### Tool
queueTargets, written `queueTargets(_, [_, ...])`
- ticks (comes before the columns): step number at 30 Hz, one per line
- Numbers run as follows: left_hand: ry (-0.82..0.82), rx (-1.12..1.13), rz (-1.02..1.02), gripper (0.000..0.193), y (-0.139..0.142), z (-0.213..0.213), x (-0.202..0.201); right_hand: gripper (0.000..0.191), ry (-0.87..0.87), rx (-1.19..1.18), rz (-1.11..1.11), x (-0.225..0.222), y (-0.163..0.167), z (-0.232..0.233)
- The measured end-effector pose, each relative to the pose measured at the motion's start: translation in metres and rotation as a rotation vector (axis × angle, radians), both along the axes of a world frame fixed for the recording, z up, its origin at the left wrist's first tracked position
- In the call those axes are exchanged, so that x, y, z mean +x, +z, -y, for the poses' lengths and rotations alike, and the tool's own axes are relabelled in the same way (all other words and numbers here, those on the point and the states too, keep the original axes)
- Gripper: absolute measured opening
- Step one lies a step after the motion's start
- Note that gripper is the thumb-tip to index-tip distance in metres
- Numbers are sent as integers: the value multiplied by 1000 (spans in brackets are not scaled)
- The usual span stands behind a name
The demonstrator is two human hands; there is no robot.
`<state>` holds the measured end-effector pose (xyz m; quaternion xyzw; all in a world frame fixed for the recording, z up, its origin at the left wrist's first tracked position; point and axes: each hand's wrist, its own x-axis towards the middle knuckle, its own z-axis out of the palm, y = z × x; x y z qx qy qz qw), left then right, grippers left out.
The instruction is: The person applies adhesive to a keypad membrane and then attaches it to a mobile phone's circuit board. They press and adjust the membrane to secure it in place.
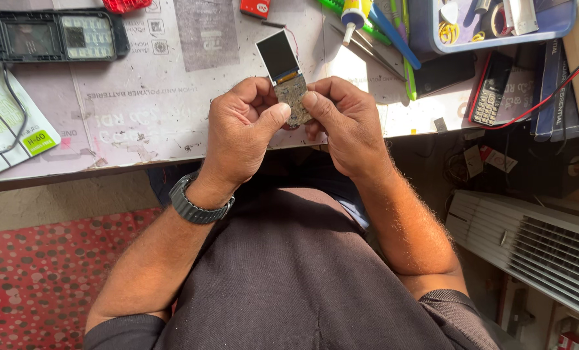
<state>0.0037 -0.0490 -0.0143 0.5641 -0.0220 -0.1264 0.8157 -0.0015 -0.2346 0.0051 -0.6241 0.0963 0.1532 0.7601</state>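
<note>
The worktop fills the upper frame, papered with printed sheets. At ten o'clock lies a dark phone housing, stripped of its insides, so the opening-up looks done and any refitting still left. At one o'clock a blue tray holds yellow rings, a ring of tape and small pale parts; a glue bottle and green and blue tools lie beside it. At centre, the left hand and right hand pinch a bare circuit board with its small screen between thumbs and fingers, above the worktop's near edge. A keypad phone lies at two o'clock.
</note>
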Motion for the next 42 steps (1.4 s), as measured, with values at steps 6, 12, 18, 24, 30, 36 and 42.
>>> queueTargets(6, [-57, -44, 28, 21, 3, -3, 1, 25, 42, -16, 39, 1, 3, -1])
queueTargets(12, [-46, -68, -10, 21, 2, -2, 1, 31, 144, -35, 118, 3, 8, 1])
queueTargets(18, [-34, -77, -11, 21, -1, -1, 1, 35, 203, -1, 159, 5, 11, 5])
queueTargets(24, [-24, -89, 5, 21, -2, 0, -1, 27, 192, -196, 169, 5, 5, 2])
queueTargets(30, [-32, -34, 14, 23, -5, 1, -2, 26, 65, -213, 72, 15, -5, -1])
queueTargets(36, [-17, -59, 32, 22, -6, 3, -2, 24, 106, -109, 88, 15, -4, 2])
queueTargets(42, [-22, -33, 26, 19, -7, 4, -4, 27, 47, -149, 21, 16, -6, 0])
